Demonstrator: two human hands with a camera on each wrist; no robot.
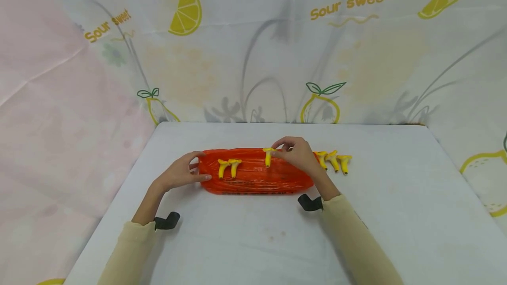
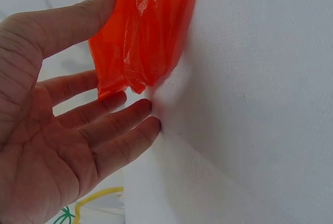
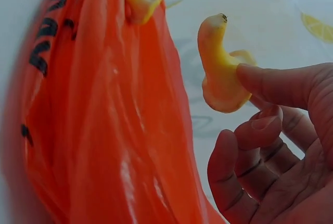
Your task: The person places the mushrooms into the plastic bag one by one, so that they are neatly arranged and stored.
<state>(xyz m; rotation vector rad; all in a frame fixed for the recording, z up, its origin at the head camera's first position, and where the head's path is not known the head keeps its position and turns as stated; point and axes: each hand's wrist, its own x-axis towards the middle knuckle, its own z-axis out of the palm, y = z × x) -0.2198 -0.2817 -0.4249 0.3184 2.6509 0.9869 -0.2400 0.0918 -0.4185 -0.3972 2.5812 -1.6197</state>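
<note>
A red plastic bag [image 1: 253, 175] lies long and flat across the table, with black print on its near side. My left hand [image 1: 180, 173] is at its left end, thumb and index finger touching the bag, the other fingers loosely extended in the left wrist view. My right hand [image 1: 299, 155] pinches a yellow chanterelle-like mushroom [image 3: 218, 73] by its cap between thumb and fingers. In the right wrist view it appears above the bag, stem end up in the picture. Two similar mushrooms [image 1: 234, 168] lie side by side on the bag's left half.
Beyond the bag's right end lie three more yellow mushrooms [image 1: 332, 161], one partly against the bag's edge. The white table [image 1: 237, 241] meets a lemon-printed cloth [image 1: 253, 56] at the back. Dark wrist mounts [image 1: 310, 202] sit at both cuffs.
</note>
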